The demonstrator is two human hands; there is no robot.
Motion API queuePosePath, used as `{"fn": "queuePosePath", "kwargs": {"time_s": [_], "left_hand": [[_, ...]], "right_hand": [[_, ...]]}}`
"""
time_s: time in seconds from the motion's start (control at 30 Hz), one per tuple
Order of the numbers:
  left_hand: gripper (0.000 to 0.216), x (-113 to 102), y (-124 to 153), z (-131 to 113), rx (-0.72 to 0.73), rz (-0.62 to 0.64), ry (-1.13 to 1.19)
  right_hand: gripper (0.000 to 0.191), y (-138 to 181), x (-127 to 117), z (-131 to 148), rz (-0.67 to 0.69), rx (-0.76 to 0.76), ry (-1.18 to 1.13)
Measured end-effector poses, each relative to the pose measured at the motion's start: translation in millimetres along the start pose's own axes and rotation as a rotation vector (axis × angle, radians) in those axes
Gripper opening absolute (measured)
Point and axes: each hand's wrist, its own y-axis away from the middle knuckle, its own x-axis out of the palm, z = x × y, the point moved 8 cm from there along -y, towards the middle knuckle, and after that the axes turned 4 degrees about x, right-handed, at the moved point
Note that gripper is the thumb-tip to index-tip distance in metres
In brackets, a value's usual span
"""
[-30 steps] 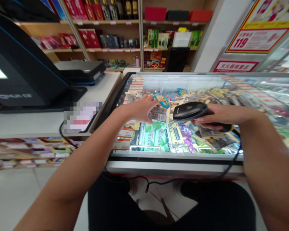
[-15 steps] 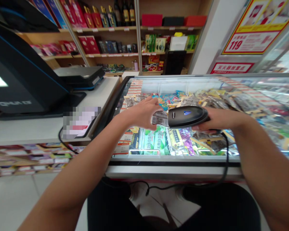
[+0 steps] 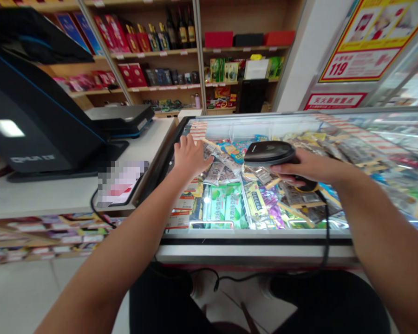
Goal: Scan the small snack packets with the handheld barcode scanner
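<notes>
My right hand is wrapped around the grip of a black barcode scanner. The scanner's head points left, above the glass-fronted chest freezer. At the freezer's left side my left hand has its fingers apart, the thumb reaching toward a silvery-brown ice cream packet. Whether the thumb touches that packet cannot be made out. Green and white ice cream packets lie in front of it, beside a yellow packet and purple ones.
Left of the freezer, a counter carries a black checkout machine, a scale and a partly blurred phone. The scanner's cable hangs over the freezer's front edge. Shelves with bottles stand behind.
My left hand has moved left, away from the scanner, and its fingers have let go of the barcoded packet. The scanner has tilted slightly in my right hand.
</notes>
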Motion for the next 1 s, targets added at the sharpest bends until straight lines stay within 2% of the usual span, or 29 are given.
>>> {"fn": "queuePosePath", "kwargs": {"time_s": [0.13, 0.27, 0.47, 0.63, 0.7, 0.8, 0.93, 1.0], "left_hand": [[0.058, 23, 0, -18, 0.228, 0.072, -0.018], [0.051, 39, -3, -12, 0.252, 0.137, -0.134], [0.051, 37, -12, 7, 0.265, 0.073, -0.144], [0.050, 26, -9, -1, 0.297, -0.025, -0.117], [0.049, 25, -7, -12, 0.292, -0.034, -0.113], [0.048, 29, -1, -42, 0.290, 0.006, -0.032], [0.051, 47, 8, -92, 0.292, 0.183, 0.241], [0.053, 54, 11, -111, 0.289, 0.231, 0.311]], "right_hand": [[0.047, -1, -1, -4, -0.007, 0.020, 0.013], [0.043, -2, -4, -7, -0.013, 0.005, -0.085], [0.038, -2, -15, -1, -0.124, -0.045, -0.307], [0.035, 1, -25, 1, -0.216, -0.018, -0.459], [0.034, 2, -30, 0, -0.245, -0.013, -0.502], [0.031, 4, -34, -1, -0.268, -0.006, -0.550], [0.032, 5, -28, 2, -0.186, 0.033, -0.610], [0.033, 5, -22, 6, -0.127, 0.044, -0.660]]}}
